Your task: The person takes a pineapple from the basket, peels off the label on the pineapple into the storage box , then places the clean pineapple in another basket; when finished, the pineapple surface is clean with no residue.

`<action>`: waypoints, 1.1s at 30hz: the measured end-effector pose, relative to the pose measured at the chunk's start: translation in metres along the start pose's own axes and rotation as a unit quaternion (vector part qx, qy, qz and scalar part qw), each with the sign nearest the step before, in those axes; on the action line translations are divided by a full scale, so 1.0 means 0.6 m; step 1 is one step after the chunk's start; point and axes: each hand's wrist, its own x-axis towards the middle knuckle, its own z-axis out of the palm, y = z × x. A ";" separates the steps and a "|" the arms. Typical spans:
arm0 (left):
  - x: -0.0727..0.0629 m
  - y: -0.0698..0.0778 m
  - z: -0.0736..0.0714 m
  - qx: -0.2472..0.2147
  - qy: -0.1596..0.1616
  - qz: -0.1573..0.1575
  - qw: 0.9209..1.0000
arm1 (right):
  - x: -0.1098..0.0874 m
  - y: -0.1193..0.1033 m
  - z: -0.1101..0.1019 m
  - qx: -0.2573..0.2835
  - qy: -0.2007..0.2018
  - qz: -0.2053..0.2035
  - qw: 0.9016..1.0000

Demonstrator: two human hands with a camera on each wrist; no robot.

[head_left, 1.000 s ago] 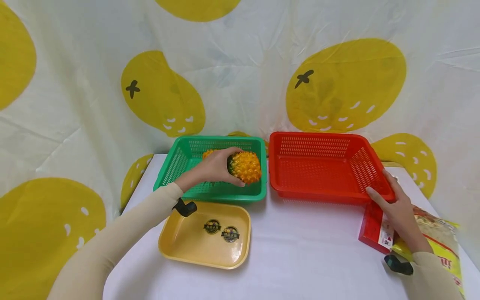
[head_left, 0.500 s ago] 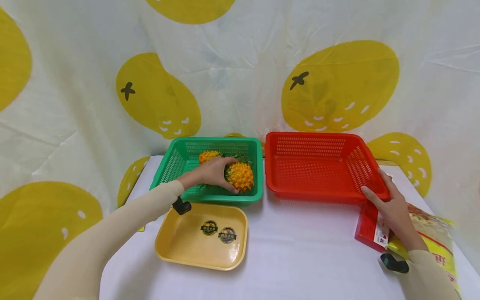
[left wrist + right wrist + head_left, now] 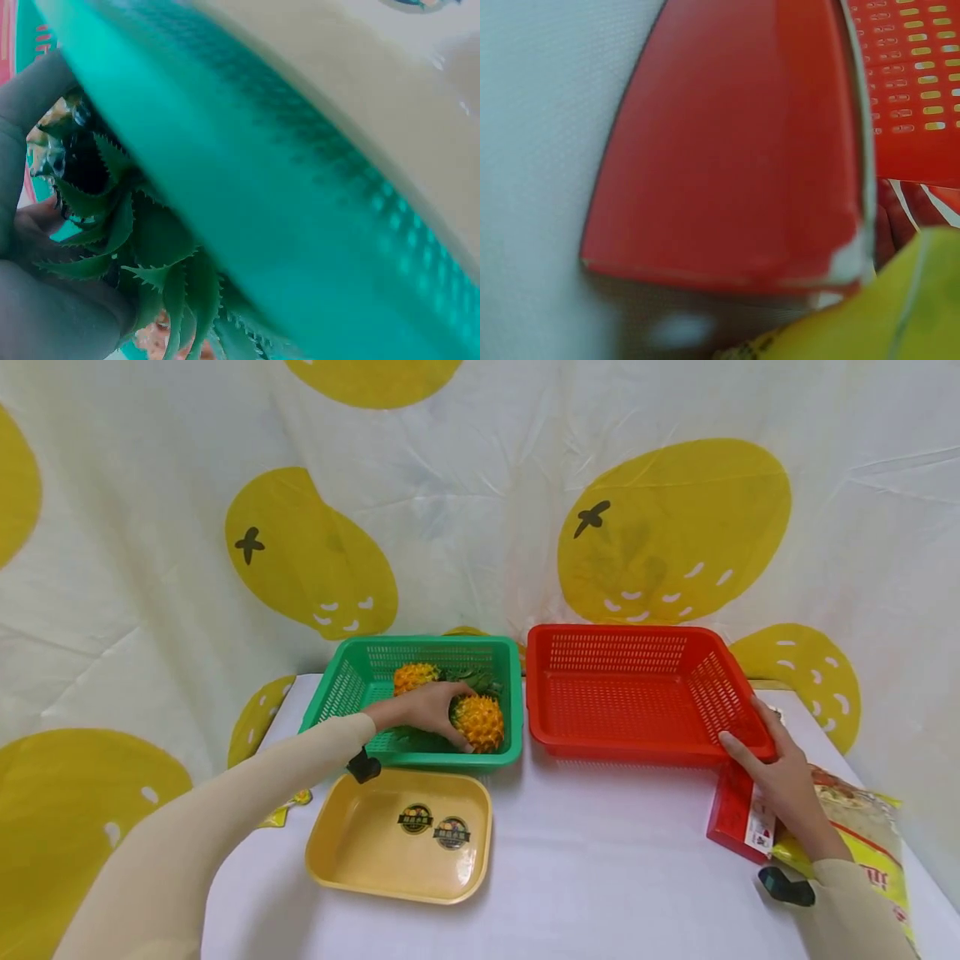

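Note:
My left hand (image 3: 423,706) reaches into the green basket (image 3: 512,693) and grips a small orange pineapple (image 3: 482,725) near the basket's right end. In the left wrist view, the spiky green crown (image 3: 172,240) lies close by the palm, and the basket's blurred wall crosses the picture. A second pineapple (image 3: 414,677) lies behind the left hand, partly covered by it. My right hand (image 3: 783,785) holds the front right corner of the red basket (image 3: 615,710), thumb over the rim and fingers along the outer side.
A yellow tray (image 3: 390,860) with two round stickers stands in front of the green basket. Under the right forearm are a red box (image 3: 727,818) and a yellow-marked food bag (image 3: 862,814). A small yellow packet (image 3: 276,817) pokes out by the left sleeve. A patterned curtain hangs behind.
My left hand has lowered the pineapple further into the green basket, uncovering more of the second one. My right hand keeps its hold on the red basket. The head view has shifted slightly.

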 end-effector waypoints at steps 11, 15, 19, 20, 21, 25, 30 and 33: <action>0.003 -0.004 0.004 0.006 -0.015 -0.030 0.999 | 0.002 0.001 0.000 0.001 0.003 -0.003 1.000; 0.002 0.010 -0.009 0.034 -0.056 -0.043 0.997 | 0.002 0.002 0.002 -0.007 0.006 -0.003 1.000; 0.002 0.026 -0.026 0.073 -0.092 -0.051 0.992 | 0.001 0.001 0.001 -0.011 0.004 0.003 1.000; 0.002 0.027 -0.028 0.081 -0.094 -0.052 0.991 | 0.000 0.001 0.001 -0.011 0.003 0.004 1.000; 0.001 0.028 -0.030 0.090 -0.095 -0.051 0.990 | -0.001 -0.001 0.001 -0.011 0.003 0.003 1.000; -0.002 0.023 -0.033 0.103 -0.086 -0.057 0.989 | -0.002 -0.005 0.003 -0.014 0.007 0.005 1.000; -0.013 0.010 -0.026 0.113 -0.058 -0.041 0.991 | -0.001 -0.006 0.004 -0.008 0.004 0.000 1.000; -0.020 0.003 -0.019 0.123 -0.035 -0.020 0.992 | -0.001 -0.005 0.003 -0.007 0.003 0.000 1.000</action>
